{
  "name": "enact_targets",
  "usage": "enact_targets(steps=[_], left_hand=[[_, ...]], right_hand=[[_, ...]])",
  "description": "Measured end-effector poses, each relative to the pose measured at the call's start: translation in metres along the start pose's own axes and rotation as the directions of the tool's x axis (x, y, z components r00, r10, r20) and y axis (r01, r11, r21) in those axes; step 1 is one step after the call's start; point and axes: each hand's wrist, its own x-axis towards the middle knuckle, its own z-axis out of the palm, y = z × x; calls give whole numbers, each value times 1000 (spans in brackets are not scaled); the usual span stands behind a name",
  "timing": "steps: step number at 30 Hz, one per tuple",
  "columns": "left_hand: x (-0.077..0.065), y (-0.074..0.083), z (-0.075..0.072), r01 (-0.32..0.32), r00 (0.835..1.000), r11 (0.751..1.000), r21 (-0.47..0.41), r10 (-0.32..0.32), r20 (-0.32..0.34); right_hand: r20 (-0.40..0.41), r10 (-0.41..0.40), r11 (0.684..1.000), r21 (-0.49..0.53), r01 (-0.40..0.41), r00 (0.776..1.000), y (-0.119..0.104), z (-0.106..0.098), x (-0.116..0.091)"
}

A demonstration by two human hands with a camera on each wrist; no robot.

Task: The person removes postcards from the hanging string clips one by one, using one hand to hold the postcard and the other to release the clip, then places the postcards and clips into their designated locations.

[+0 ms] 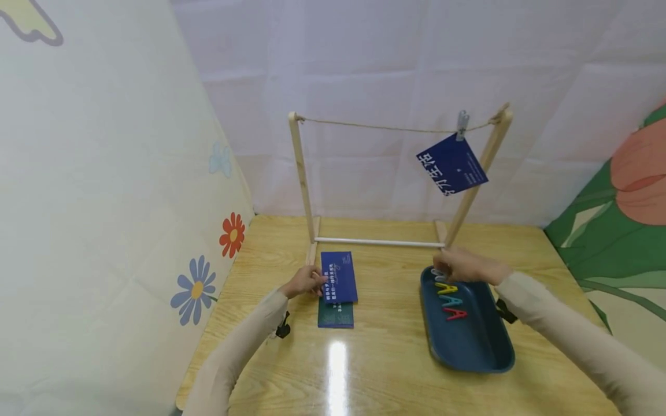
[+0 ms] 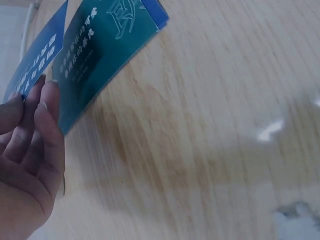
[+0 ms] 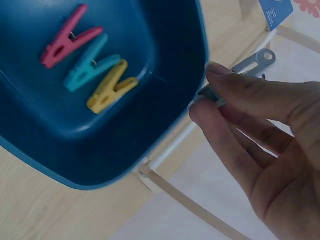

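Observation:
My left hand (image 1: 306,281) pinches the edge of a blue card (image 1: 339,277) with white writing, lifted above a green card (image 1: 335,316) on the table. In the left wrist view, thumb and fingers hold that card's edge, and a blue corner shows from under the green card. My right hand (image 3: 265,130) pinches a grey clothespin (image 3: 256,61) between thumb and fingertips, by the rim of a dark blue tray (image 1: 468,352). Inside the tray lie a yellow clothespin (image 1: 446,288), a teal clothespin (image 1: 450,301) and a red clothespin (image 1: 455,314).
Behind the cards stands a wooden frame (image 1: 300,167) with a string (image 1: 374,125) across its top and a white rod (image 1: 380,242) low down. Near the string's right end, a grey clothespin (image 1: 462,124) holds another blue card (image 1: 451,164), hanging tilted.

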Motion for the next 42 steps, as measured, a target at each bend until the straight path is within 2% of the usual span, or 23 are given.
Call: enact_targets(steps=[6, 12, 16, 22, 29, 33, 39, 42], left_hand=[[-5, -8, -2, -3, 997, 1000, -21, 5, 73], [-11, -12, -3, 66, 991, 997, -36, -61, 123], [-12, -15, -2, 98, 986, 994, -42, -91, 137], [-14, -14, -2, 117, 981, 993, 21, -119, 152], [-16, -16, -2, 148, 969, 988, 34, -152, 195], [-18, -20, -2, 155, 968, 988, 26, -157, 197], [-21, -20, -2, 157, 970, 987, 23, -158, 187], [-22, -22, -1, 169, 970, 986, 9, -168, 177]], right_hand=[[64, 16, 999, 42, -19, 998, 4, 16, -10], [113, 36, 996, 73, -44, 993, 3, 32, -21], [97, 17, 996, 81, -25, 995, 4, 40, -24], [98, 63, 997, 43, -68, 993, 6, 45, -23], [209, 201, 970, 95, -224, 957, 0, 49, -30], [242, 249, 957, 90, -277, 938, -2, 53, -37], [262, 335, 933, 40, -356, 905, -1, 61, -43], [258, 342, 936, -10, -352, 904, -1, 65, -45]])
